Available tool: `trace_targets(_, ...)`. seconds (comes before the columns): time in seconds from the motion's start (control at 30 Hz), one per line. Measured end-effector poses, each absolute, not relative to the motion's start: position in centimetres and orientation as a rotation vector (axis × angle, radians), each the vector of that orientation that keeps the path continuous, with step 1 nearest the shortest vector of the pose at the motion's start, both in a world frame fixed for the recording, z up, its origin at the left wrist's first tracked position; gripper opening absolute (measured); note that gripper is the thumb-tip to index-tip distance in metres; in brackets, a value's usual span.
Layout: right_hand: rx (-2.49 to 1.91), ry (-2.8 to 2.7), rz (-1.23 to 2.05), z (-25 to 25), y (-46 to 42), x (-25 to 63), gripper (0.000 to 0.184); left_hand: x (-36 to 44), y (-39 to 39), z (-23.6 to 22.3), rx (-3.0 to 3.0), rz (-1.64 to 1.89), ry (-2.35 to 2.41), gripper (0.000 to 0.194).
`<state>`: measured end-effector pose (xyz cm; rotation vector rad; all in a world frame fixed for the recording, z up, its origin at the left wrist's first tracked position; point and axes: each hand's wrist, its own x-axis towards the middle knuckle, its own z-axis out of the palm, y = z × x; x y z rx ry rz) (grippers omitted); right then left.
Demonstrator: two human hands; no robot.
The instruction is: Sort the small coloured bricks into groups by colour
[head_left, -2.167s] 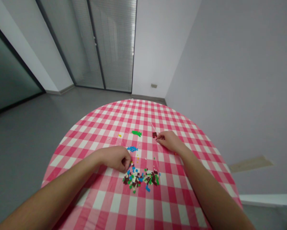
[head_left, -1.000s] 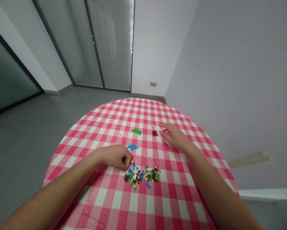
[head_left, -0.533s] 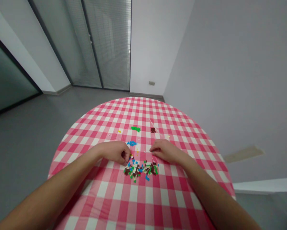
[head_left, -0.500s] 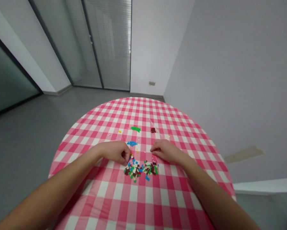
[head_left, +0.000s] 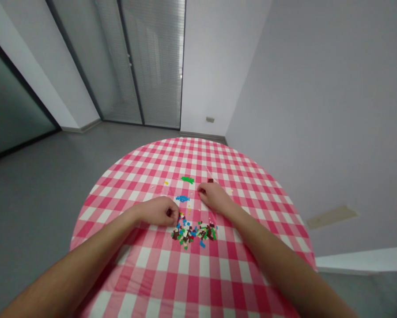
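Note:
A mixed pile of small building bricks (head_left: 187,234) in blue, white, brown and green lies on the checked tablecloth (head_left: 188,282). At the pile's left upper edge, my left hand (head_left: 161,211) is closed with fingers curled; anything inside it is too small to make out. My right hand (head_left: 214,196) is closed in a pinch farther out, just right of a blue brick cluster (head_left: 183,198); whatever it pinches is hidden. Beyond it sit green bricks (head_left: 187,179). Brown bricks (head_left: 210,180) show partly behind the right hand. A yellow piece (head_left: 166,183) lies at the left.
The round table stands close to a grey wall (head_left: 317,110) on the right. Glass doors (head_left: 152,66) with blinds rise behind it, and a grey floor (head_left: 95,154) stretches to the left. A wall socket (head_left: 210,119) sits low on the white wall.
My right hand has moved away from beside the pile, forward and a little left, now partly covering the brown bricks. My left hand stays by the pile, nearly still.

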<state>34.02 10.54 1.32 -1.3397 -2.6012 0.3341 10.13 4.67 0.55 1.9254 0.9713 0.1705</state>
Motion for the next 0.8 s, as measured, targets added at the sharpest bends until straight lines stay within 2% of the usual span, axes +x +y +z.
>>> trace_targets(0.17,-1.468,-2.427,0.22,-0.2,12.3,31.8,0.026,9.7,4.8,-1.0,1.766,0.355,0.943,0.012)
trace_targets(0.33,-1.505,-2.37,0.183,-1.2,13.1,31.1,0.026,9.4,4.9,-1.3,1.751,0.395,0.967,0.013)
trace_targets(0.63,-1.466,-2.332,0.275,-1.0,13.3,31.3,0.024,9.2,4.9,-1.4,1.745,0.419,0.919,0.012)
trace_targets(0.8,-1.373,-2.241,0.433,-0.5,11.6,32.3,0.026,9.4,4.6,-1.5,1.784,0.446,0.956,0.012)
